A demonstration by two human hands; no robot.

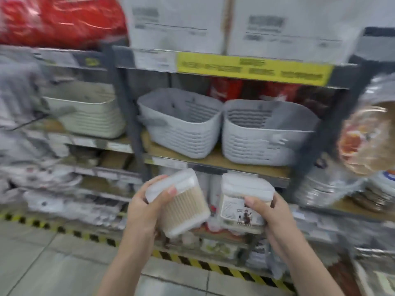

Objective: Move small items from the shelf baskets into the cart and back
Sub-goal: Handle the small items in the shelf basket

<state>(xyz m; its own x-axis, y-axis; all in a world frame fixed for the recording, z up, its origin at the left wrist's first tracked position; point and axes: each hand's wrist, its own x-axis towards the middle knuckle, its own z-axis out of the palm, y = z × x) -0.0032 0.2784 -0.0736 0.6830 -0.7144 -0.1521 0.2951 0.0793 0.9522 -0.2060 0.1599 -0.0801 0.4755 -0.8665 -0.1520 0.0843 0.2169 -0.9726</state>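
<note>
Held in the left hand [145,201]: a clear square plastic tub of cotton swabs with a white lid [178,201], tilted, fingers wrapped behind and thumb pressed across the lid corner. Held in the right hand [269,210]: a second clear plastic tub with a printed paper label [243,206], more upright, thumb over its front and fingers curled round the far side. Both tubs carried in front of the lower shelving, just below the wooden shelf board [235,162], apart from each other. Above, side by side and touching on that board: a grey ribbed plastic basket on the left [177,124] and a matching grey ribbed basket on the right [267,133], both seemingly empty as far as the blur allowed. No cart in view, so probably the return leg. Best done by lifting each tub straight up past the board's front edge, then over the near rim of the basket on its own side, levelling the tilted tub before release to keep the lid seated. Headroom limited by the upper shelf with its yellow label strip [254,68]; dark metal uprights [128,116] bounding the bay on either side. Hanging foil-wrapped goods [369,133] crowding the right, so right elbow better kept in. Open tiled floor [53,263] behind a striped hazard line, with room to step back.
</note>
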